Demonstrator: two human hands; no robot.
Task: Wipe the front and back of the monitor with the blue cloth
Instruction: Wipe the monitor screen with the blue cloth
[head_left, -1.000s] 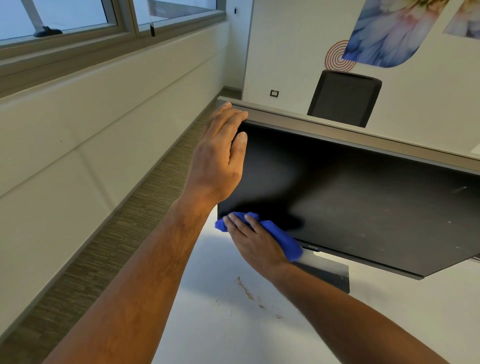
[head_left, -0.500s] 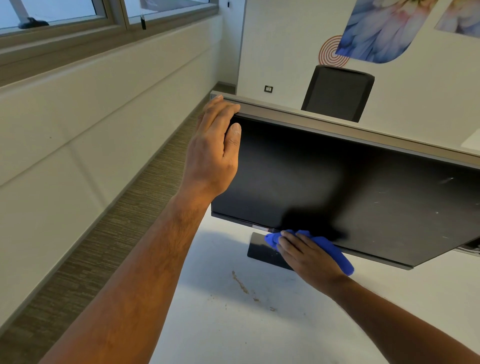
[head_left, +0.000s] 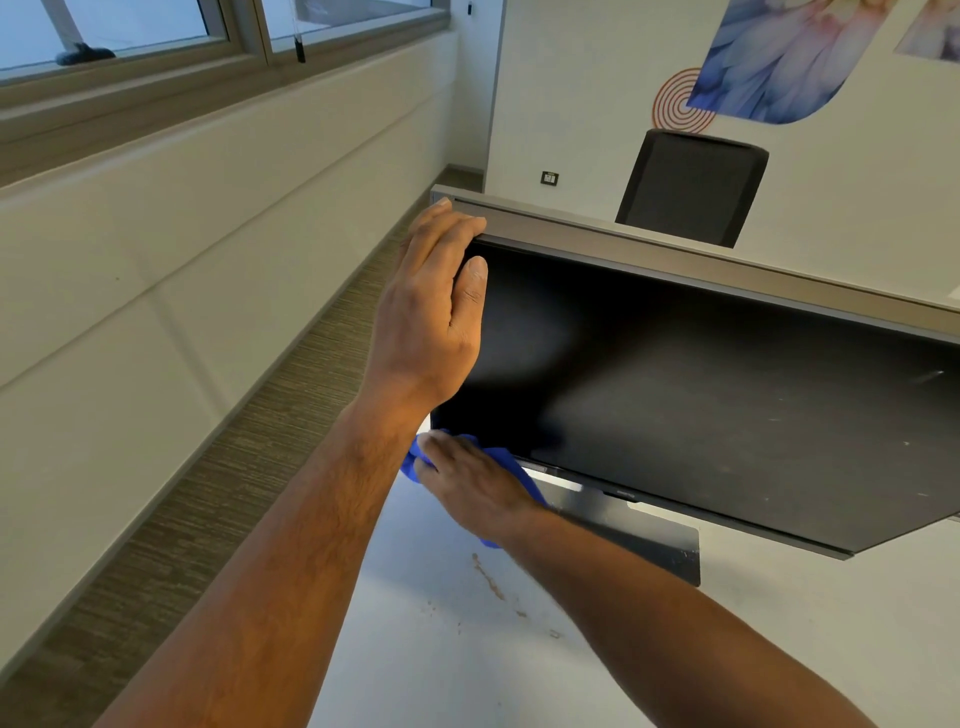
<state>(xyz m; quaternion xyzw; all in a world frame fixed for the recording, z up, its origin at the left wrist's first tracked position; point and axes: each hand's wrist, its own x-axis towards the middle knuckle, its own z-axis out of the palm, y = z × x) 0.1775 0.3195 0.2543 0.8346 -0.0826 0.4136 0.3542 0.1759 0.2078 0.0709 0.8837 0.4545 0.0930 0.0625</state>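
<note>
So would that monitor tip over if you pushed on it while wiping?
Probably it could. The monitor looks wide and thin on a small flat base, so likely top-heavy. The left hand grips its top corner, seemingly to steady it, while the right hand presses the blue cloth at the lower edge.

The left hand (head_left: 434, 306) is gripping the upper left corner of the monitor (head_left: 727, 405), fingers curled over its top edge and thumb lying flat on its front. The right hand (head_left: 475, 486) is pressing down at the monitor's lower left corner, fingers spread, forearm reaching in from lower right.
</note>
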